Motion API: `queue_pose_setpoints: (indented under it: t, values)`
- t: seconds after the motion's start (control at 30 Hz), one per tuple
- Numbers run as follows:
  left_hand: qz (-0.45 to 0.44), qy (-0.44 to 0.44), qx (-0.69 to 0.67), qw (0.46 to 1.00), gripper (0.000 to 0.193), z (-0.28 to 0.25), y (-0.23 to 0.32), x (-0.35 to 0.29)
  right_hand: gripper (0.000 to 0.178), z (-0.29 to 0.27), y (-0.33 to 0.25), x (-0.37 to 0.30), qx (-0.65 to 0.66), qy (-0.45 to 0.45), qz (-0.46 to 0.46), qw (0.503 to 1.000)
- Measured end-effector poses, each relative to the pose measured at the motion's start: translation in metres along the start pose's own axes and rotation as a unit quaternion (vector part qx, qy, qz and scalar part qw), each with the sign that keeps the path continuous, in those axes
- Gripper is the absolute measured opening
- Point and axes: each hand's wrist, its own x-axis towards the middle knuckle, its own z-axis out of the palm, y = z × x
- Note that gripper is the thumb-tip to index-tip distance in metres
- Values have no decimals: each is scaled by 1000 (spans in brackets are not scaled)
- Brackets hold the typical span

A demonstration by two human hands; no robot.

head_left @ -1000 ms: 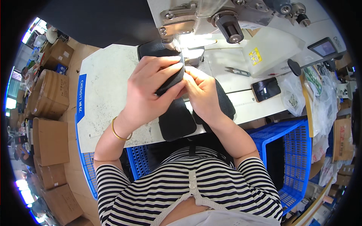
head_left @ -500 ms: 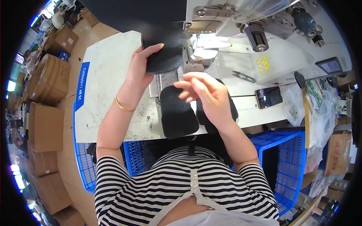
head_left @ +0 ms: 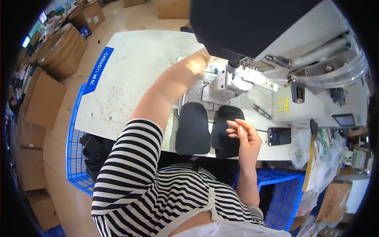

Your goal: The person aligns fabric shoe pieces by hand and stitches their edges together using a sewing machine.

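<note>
My left arm reaches far across the white sewing-machine table (head_left: 130, 59). My left hand (head_left: 212, 59) is mostly hidden behind the machine's black head cover (head_left: 252, 25), so its fingers and anything in them do not show. My right hand (head_left: 249, 142) hovers by the near edge, fingers loosely bent and apart, with nothing seen in it. Just left of it lie black rounded fabric pads (head_left: 227, 126), apparently stacked. Another black fabric pad (head_left: 192, 130) lies beside them to the left. The lit sewing head (head_left: 239, 81) stands beyond the pads.
Thread snips (head_left: 261, 111) and a black phone (head_left: 279, 136) lie to the right, near a clear plastic bag (head_left: 301, 152). Blue baskets (head_left: 81, 179) flank me, the left one holding black pieces (head_left: 96, 152). Part of a dark item (head_left: 186, 29) shows at the table's far edge. Cardboard boxes (head_left: 45, 98) stand leftward.
My left hand, which held a black fabric pad beside the machine, has gone farther away behind the head cover. My right hand has drawn back toward the near edge. The view has shifted.
</note>
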Motion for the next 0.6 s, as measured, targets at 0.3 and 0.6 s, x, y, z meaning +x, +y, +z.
queue_pose_setpoints:
  t: [0.3,0.6]
  values:
    - [-261,74,247,930,71,-5,139,-161,77,-22,48,7,-448,27,-71,891]
    - [-143,36,374,915,71,15,192,-240,75,19,64,-5,-450,138,-232,851]
